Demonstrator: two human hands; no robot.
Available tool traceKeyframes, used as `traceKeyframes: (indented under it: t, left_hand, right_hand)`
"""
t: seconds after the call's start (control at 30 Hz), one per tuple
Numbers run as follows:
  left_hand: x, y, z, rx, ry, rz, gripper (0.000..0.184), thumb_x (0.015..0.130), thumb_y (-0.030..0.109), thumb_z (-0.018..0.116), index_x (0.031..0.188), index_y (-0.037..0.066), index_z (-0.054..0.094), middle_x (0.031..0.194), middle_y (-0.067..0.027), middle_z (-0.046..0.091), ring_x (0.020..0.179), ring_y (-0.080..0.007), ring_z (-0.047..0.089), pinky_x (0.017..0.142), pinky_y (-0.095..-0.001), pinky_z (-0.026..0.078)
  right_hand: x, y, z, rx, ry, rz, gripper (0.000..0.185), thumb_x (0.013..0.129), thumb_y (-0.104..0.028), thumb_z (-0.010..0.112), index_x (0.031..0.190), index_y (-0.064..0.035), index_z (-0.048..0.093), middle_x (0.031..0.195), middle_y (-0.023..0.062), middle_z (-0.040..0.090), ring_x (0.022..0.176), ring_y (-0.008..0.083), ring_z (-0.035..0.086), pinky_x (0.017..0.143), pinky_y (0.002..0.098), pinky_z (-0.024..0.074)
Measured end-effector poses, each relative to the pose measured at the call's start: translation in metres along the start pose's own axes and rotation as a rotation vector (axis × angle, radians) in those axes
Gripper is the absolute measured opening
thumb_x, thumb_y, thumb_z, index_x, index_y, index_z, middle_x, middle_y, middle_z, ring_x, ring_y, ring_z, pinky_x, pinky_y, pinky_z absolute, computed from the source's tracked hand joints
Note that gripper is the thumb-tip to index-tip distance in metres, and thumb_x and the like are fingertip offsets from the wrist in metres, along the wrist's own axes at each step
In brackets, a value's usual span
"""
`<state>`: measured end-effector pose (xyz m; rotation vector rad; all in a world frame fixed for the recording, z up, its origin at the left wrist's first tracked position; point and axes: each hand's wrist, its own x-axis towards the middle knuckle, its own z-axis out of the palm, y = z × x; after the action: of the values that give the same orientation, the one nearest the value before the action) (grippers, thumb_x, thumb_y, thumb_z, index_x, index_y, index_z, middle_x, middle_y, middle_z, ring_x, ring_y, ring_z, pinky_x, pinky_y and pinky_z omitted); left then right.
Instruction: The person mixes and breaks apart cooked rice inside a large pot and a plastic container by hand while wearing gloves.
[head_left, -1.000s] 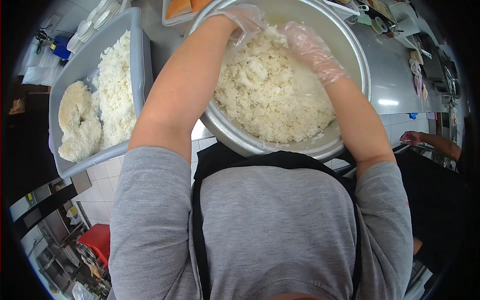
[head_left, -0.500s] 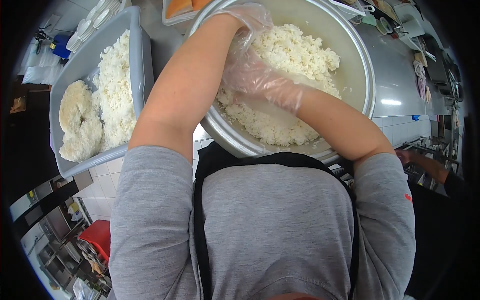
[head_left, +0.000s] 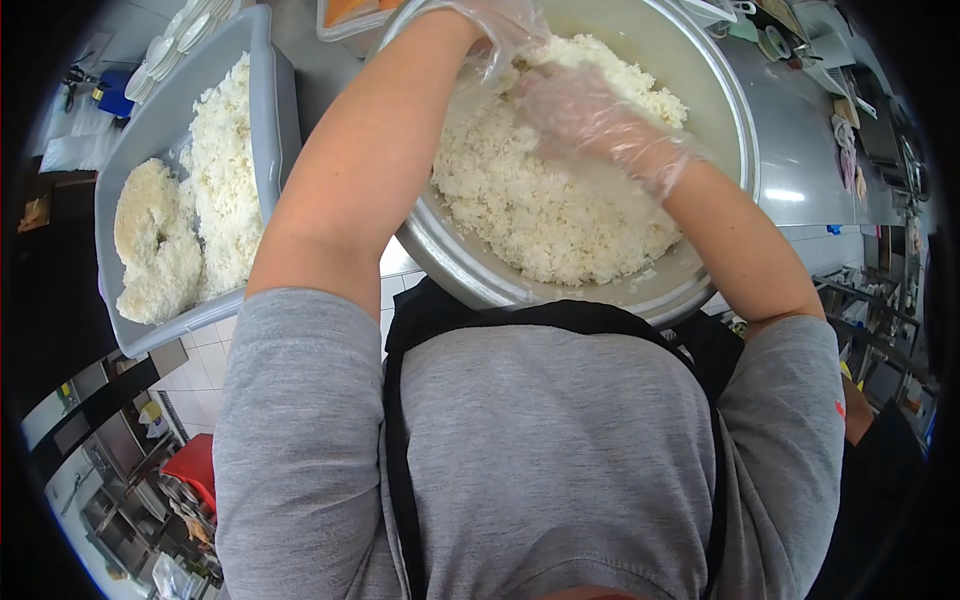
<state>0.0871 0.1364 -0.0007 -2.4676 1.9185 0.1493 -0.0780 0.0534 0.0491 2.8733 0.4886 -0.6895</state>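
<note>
Both of my hands wear clear plastic gloves and are inside a large round metal pot (head_left: pixel 735 80) of cooked white rice (head_left: pixel 560 220). My left hand (head_left: pixel 505 30) is at the pot's upper left side, by the rice; its fingers are mostly hidden behind the wrist and loose glove. Over the upper middle of the heap, my right hand (head_left: pixel 580 105) touches the rice, and motion smears its fingers. Whether either hand grips any rice cannot be made out.
A grey plastic tub (head_left: pixel 275 120) with rice mounds (head_left: pixel 225 170) stands left of the pot. Behind is a container with orange contents (head_left: pixel 350 12). Stacked white dishes (head_left: pixel 175 45) lie upper left, and a metal counter (head_left: pixel 790 150) extends right. Another person's dark sleeve (head_left: pixel 880 460) shows at right.
My right hand has moved up and right across the rice, away from beside my left hand, uncovering the middle of the heap. My left hand has shifted little. The other person's arm has moved lower.
</note>
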Motion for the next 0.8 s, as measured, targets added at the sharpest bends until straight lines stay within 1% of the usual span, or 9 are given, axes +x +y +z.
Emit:
traceKeyframes:
  t: [0.13, 0.2, 0.27, 0.33, 0.43, 0.57, 0.67, 0.73, 0.8]
  left_hand:
    - [-0.011, 0.006, -0.010, -0.185, -0.017, -0.114, 0.022, 0.083, 0.024, 0.056, 0.085, 0.006, 0.069, 0.079, -0.0160, 0.068, 0.074, -0.0312, 0.066, 0.058, -0.0425, 0.049]
    - [-0.011, 0.007, -0.014, -0.235, -0.023, -0.145, 0.024, 0.083, 0.025, 0.056, 0.086, 0.006, 0.069, 0.080, -0.0165, 0.068, 0.075, -0.0316, 0.066, 0.060, -0.0425, 0.049]
    - [-0.007, 0.006, -0.016, -0.260, -0.030, -0.163, 0.025, 0.084, 0.026, 0.056, 0.087, 0.005, 0.069, 0.081, -0.0170, 0.068, 0.076, -0.0319, 0.066, 0.061, -0.0425, 0.049]
    - [-0.005, 0.005, -0.019, -0.272, -0.048, -0.177, 0.026, 0.084, 0.028, 0.056, 0.089, 0.005, 0.069, 0.082, -0.0175, 0.068, 0.078, -0.0323, 0.066, 0.062, -0.0424, 0.049]
    - [-0.005, 0.006, -0.022, -0.294, -0.058, -0.202, 0.028, 0.084, 0.029, 0.056, 0.091, 0.004, 0.068, 0.084, -0.0182, 0.068, 0.080, -0.0329, 0.066, 0.064, -0.0424, 0.049]
    - [-0.005, 0.008, -0.023, -0.291, -0.116, -0.193, 0.035, 0.085, 0.035, 0.056, 0.095, 0.004, 0.067, 0.088, -0.0198, 0.067, 0.085, -0.0347, 0.065, 0.070, -0.0420, 0.049]
    - [-0.013, 0.016, -0.033, -0.345, -0.078, -0.255, 0.033, 0.084, 0.033, 0.056, 0.092, 0.004, 0.067, 0.088, -0.0201, 0.067, 0.085, -0.0358, 0.065, 0.071, -0.0422, 0.049]
    - [-0.008, 0.011, -0.025, -0.290, -0.062, -0.213, 0.030, 0.084, 0.031, 0.055, 0.091, 0.003, 0.066, 0.087, -0.0206, 0.067, 0.083, -0.0362, 0.065, 0.069, -0.0426, 0.049]
    - [0.000, 0.000, -0.012, -0.247, -0.056, -0.156, 0.029, 0.084, 0.029, 0.055, 0.090, 0.003, 0.066, 0.086, -0.0206, 0.067, 0.081, -0.0359, 0.065, 0.068, -0.0427, 0.049]
  right_hand:
    - [-0.010, 0.048, 0.023, 0.185, 0.232, -0.029, 0.044, 0.072, 0.000, 0.072, 0.113, -0.0174, 0.068, 0.138, 0.0072, 0.050, 0.130, 0.0264, 0.045, 0.112, 0.0382, 0.0375]
    - [0.019, 0.095, 0.088, 0.384, 0.367, -0.055, 0.044, 0.073, -0.005, 0.073, 0.115, -0.0184, 0.067, 0.139, 0.0067, 0.050, 0.129, 0.0271, 0.045, 0.112, 0.0385, 0.0366]
    - [0.018, 0.101, 0.091, 0.583, 0.505, -0.077, 0.043, 0.075, -0.010, 0.073, 0.116, -0.0195, 0.065, 0.140, 0.0062, 0.050, 0.128, 0.0279, 0.046, 0.113, 0.0388, 0.0357]
    - [-0.014, 0.072, 0.030, 0.450, 0.377, 0.052, 0.043, 0.078, -0.022, 0.072, 0.120, -0.0198, 0.063, 0.135, 0.0088, 0.053, 0.127, 0.0280, 0.048, 0.112, 0.0390, 0.0371]
    - [-0.015, 0.086, 0.030, 0.380, 0.447, -0.002, 0.042, 0.081, -0.033, 0.069, 0.121, -0.0207, 0.062, 0.132, 0.0129, 0.054, 0.126, 0.0269, 0.049, 0.109, 0.0402, 0.0398]
    - [-0.033, 0.084, 0.022, 0.256, 0.459, 0.168, 0.048, 0.079, -0.030, 0.072, 0.125, -0.0238, 0.060, 0.130, 0.0145, 0.055, 0.126, 0.0259, 0.049, 0.109, 0.0399, 0.0388]
    - [-0.046, 0.076, 0.018, 0.739, 0.584, 0.078, 0.044, 0.079, -0.019, 0.073, 0.120, -0.0279, 0.060, 0.134, 0.0056, 0.054, 0.124, 0.0258, 0.050, 0.109, 0.0410, 0.0381]
    - [-0.057, 0.047, -0.004, 0.160, 0.099, 0.028, 0.051, 0.078, -0.013, 0.072, 0.126, -0.0204, 0.059, 0.117, 0.0130, 0.061, 0.117, 0.0273, 0.054, 0.105, 0.0412, 0.0432]
    - [-0.039, 0.039, 0.016, 0.111, 0.049, 0.072, 0.048, 0.078, -0.011, 0.071, 0.124, -0.0187, 0.060, 0.117, 0.0130, 0.061, 0.116, 0.0279, 0.054, 0.105, 0.0418, 0.0429]
